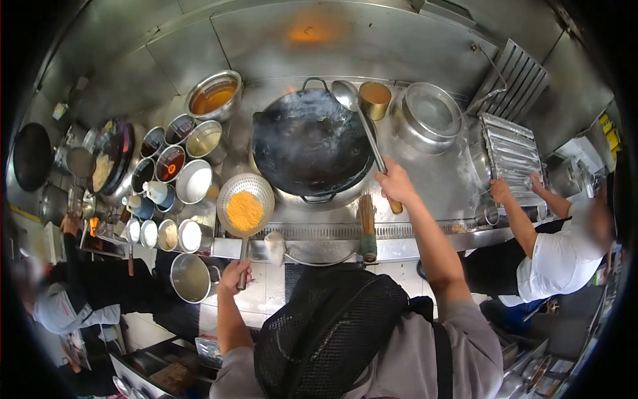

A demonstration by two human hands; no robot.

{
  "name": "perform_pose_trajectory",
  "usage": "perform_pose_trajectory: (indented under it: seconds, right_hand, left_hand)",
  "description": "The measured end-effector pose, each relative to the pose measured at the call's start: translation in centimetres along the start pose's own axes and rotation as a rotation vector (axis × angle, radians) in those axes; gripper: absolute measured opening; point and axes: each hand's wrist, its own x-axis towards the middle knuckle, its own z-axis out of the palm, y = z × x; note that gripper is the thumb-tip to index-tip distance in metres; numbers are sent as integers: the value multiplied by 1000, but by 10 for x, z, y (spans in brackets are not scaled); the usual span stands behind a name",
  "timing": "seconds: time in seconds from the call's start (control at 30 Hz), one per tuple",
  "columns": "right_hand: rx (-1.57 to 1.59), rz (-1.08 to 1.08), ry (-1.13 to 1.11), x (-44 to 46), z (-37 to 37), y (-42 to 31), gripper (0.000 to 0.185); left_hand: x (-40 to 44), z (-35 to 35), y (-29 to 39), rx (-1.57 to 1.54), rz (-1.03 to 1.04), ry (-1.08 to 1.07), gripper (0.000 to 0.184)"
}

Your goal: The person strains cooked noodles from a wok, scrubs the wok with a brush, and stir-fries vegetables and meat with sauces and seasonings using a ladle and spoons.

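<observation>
My left hand [234,274] is closed round the handle of a perforated skimmer [264,189]. A heap of yellow, crumbly food [244,211] lies in the skimmer's bowl, to the left of the wok. With my right hand [397,184] I grip the wooden-ended handle of a long metal ladle [374,141]. The ladle's bowl is over the far right rim of a large black wok [312,149]. Steam rises from the wok, whose inside is dark and holds no food I can make out. Just right of the wok's near side stands a bamboo brush [367,223].
Left of the wok are several seasoning containers [194,181] and a bowl of amber liquid [214,96]. A gold-coloured can [375,100] and a lidded pot [430,116] stand at the back right. Co-workers [558,246] stand on both sides. A pot [191,277] sits near my left arm.
</observation>
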Motion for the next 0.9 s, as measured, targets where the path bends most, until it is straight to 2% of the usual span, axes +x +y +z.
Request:
perform_pose_trajectory:
  seconds: [0.03, 0.1, 0.13, 0.2, 0.27, 0.33, 0.37, 0.4, 0.47, 0.5, 0.6, 0.63, 0.67, 0.73, 0.77, 0.8, 0.87, 0.9]
  right_hand:
    - [14, 1, 5, 14, 10, 13, 38]
    - [-391, -260, 207, 31, 28, 30, 41]
    - [-386, -262, 202, 31, 32, 31, 41]
    - [-434, -61, -4, 24, 45, 29, 45]
    - [-420, -147, -35, 19, 61, 70, 46]
    - [-103, -259, -200, 3, 53, 75, 47]
    - [48, 8, -316, -20, 29, 33, 49]
    - [53, 12, -326, -18, 29, 39, 49]
    - [-159, -143, -113, -4, 28, 57, 55]
    - [-253, -148, -34, 7, 32, 65, 57]
    - [-413, -80, 47, 39, 30, 76, 60]
    - [-418, -76, 14, 37, 24, 74, 60]
    - [-407, -74, 21, 37, 25, 84, 60]
    - [-310, -240, -96, 38, 30, 112, 59]
    - [-166, -304, -162, 38, 33, 123, 57]
    - [-166, -312, -161, 30, 25, 115, 57]
    - [165, -20, -346, 0, -1, 76, 56]
    - [196, -28, -286, -8, -8, 75, 55]
  left_hand:
    - [-11, 13, 6, -74, 19, 5, 23]
    - [-14, 19, 1, -167, 69, -9, 19]
    - [-17, 27, -1, -205, 75, 6, 18]
    - [-28, 39, -2, -229, 79, 23, 17]
    - [-46, 55, 6, -254, 85, 42, 17]
    - [-66, 72, 11, -237, 95, 99, 18]
    - [-70, 73, 7, -210, 117, 107, 18]
    - [-75, 75, 6, -210, 110, 117, 18]
    - [-84, 79, 10, -209, 138, 146, 17]
    - [-91, 87, 18, -184, 144, 155, 17]
    - [-103, 101, 31, -184, 170, 179, 17]
    - [-108, 105, 36, -169, 173, 181, 17]
    - [-113, 111, 42, -157, 196, 193, 17]
    - [-121, 125, 54, -143, 225, 201, 16]
    - [-127, 133, 61, -132, 250, 216, 16]
    - [-129, 139, 66, -124, 276, 233, 15]
    - [-130, 144, 72, -101, 298, 259, 15]
    - [-131, 149, 78, -77, 325, 269, 15]
